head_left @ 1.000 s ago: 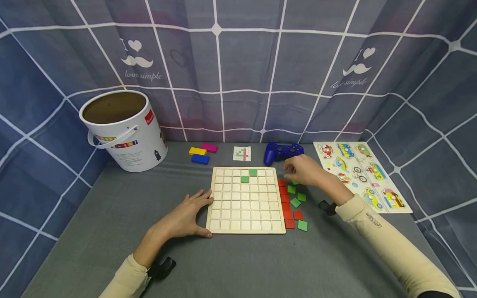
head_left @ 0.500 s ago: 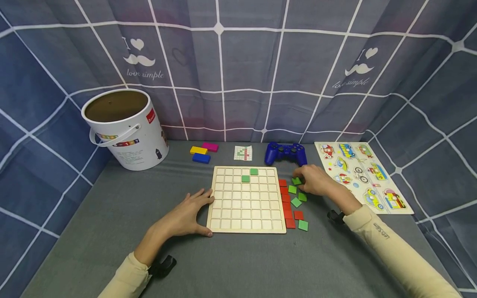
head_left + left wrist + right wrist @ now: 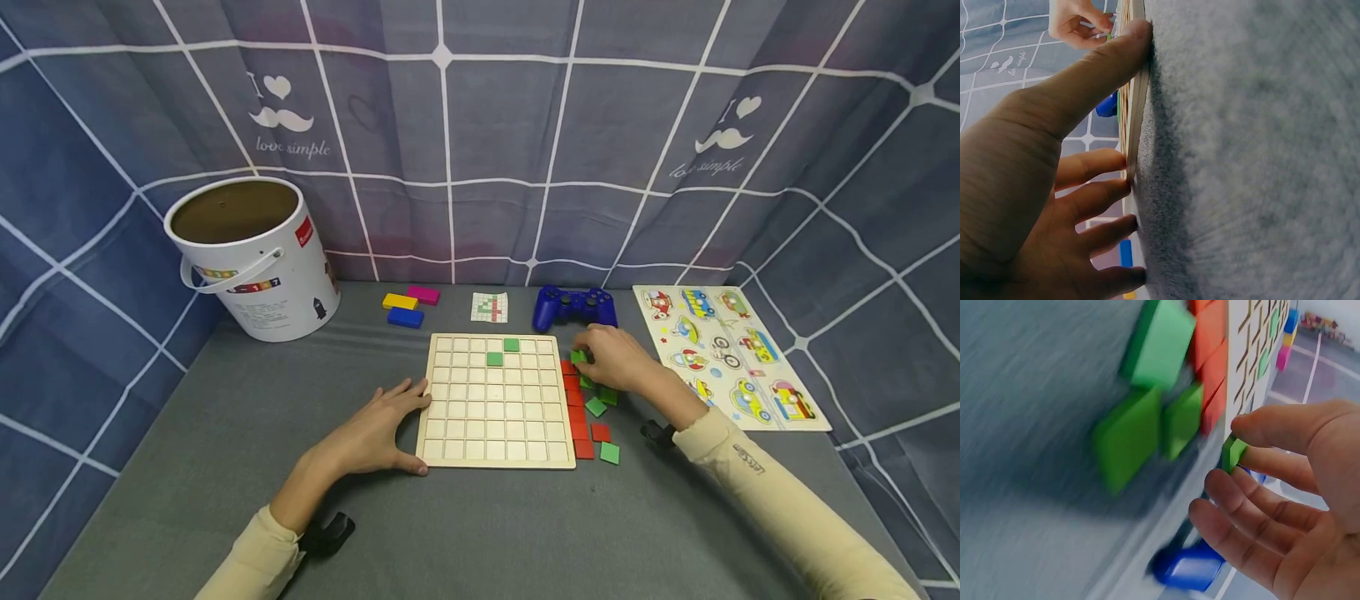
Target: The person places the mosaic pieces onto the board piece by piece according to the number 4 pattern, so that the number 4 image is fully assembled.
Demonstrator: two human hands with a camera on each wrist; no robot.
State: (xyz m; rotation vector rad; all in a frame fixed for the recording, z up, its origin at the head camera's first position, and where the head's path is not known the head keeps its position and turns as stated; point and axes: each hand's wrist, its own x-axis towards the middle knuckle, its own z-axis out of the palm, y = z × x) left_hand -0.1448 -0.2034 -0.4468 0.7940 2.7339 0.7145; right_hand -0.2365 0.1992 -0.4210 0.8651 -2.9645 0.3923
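Note:
A pale wooden grid board (image 3: 495, 417) lies flat on the grey cloth, with two green tiles set in its upper cells. My left hand (image 3: 375, 433) rests at the board's left edge, fingers spread and relaxed; thumb and fingertips meet the edge in the left wrist view. Just off the board's upper right corner, my right hand (image 3: 618, 358) pinches a green tile (image 3: 1232, 453) between thumb and fingers. Beneath and beside that hand lie loose green tiles (image 3: 1125, 437). A column of red tiles (image 3: 576, 412) runs along the board's right side.
A blue game controller (image 3: 573, 307) sits behind the right hand. A small pattern card (image 3: 489, 308) and blue, yellow and pink blocks (image 3: 405, 317) lie behind the board. At left stands a white bucket (image 3: 277, 308); at right, a picture puzzle board (image 3: 727, 367).
My right hand came down beside the controller to the green tiles, took hold of one, and shifted left toward the board with it. The left hand stays in place.

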